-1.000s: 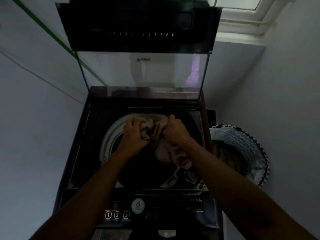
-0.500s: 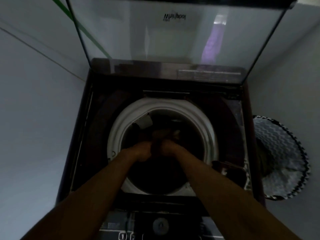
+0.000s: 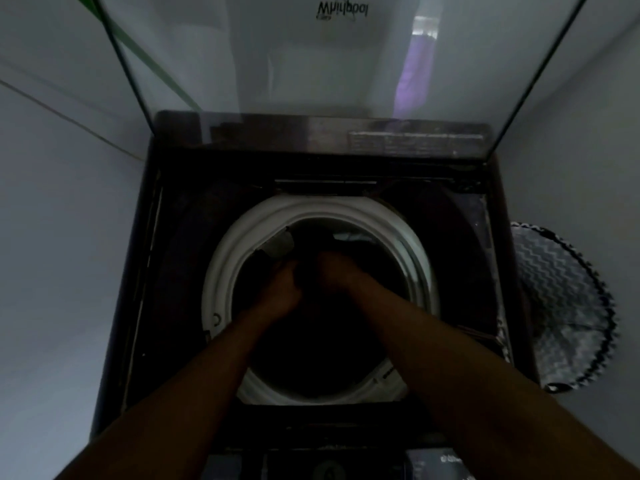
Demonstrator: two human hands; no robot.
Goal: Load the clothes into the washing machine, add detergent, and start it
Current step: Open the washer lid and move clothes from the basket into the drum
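Observation:
The top-loading washing machine [image 3: 173,271] stands with its glass lid [image 3: 277,71] raised. Both my hands reach down past the white drum ring [image 3: 221,271] into the dark tub. My left hand [image 3: 282,289] and my right hand [image 3: 337,271] sit close together, a small gap between them. Darkness hides their fingers, and I cannot make out what they touch. A pale scrap of cloth [image 3: 349,236] shows at the far side of the drum. The rest of the load is lost in shadow.
A zigzag-patterned laundry basket [image 3: 561,306] stands on the floor right of the machine. The control panel [image 3: 436,462] lies at the bottom edge, under my forearms. Grey walls close in on the left and right.
A second ago both hands gripped a beige garment above the drum. They have since gone down into the tub, and the garment is no longer distinguishable. The camera moved closer over the machine.

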